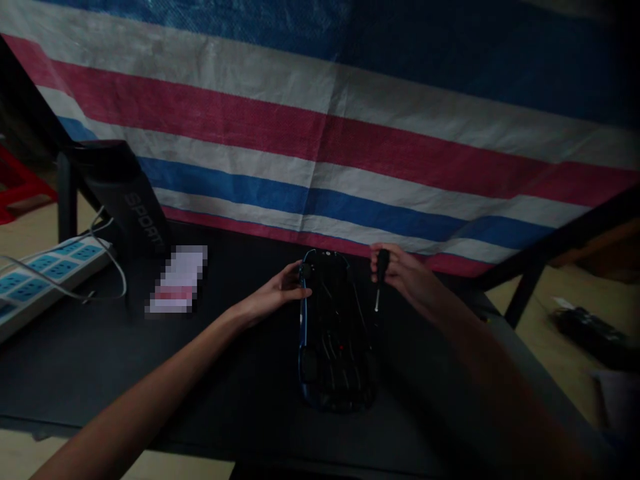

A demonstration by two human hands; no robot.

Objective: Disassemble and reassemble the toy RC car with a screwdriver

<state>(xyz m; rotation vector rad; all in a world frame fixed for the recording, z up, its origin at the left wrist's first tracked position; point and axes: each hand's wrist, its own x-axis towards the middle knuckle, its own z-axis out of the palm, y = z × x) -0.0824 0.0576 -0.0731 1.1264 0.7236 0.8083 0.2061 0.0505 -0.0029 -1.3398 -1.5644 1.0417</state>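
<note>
A blue toy car [333, 333] lies upside down on the black table, its dark underside and wheels facing up. My left hand [280, 290] grips its left edge near the far end, with the thumb over the underside and the other fingers along the side. To the right of the car, my right hand [397, 270] holds a screwdriver [382, 267] by its black handle. The metal shaft points down, and its tip is apart from the car. Dim light hides the fine details of the underside.
On the left stand a white power strip [55, 270] with a cable [75, 295] and a black "SPORT" bag [125, 200]. A pixelated pale item [177, 277] lies on the table [225, 380]. A striped sheet [320, 133] rises behind. Dark objects [595, 333] sit beyond the right edge.
</note>
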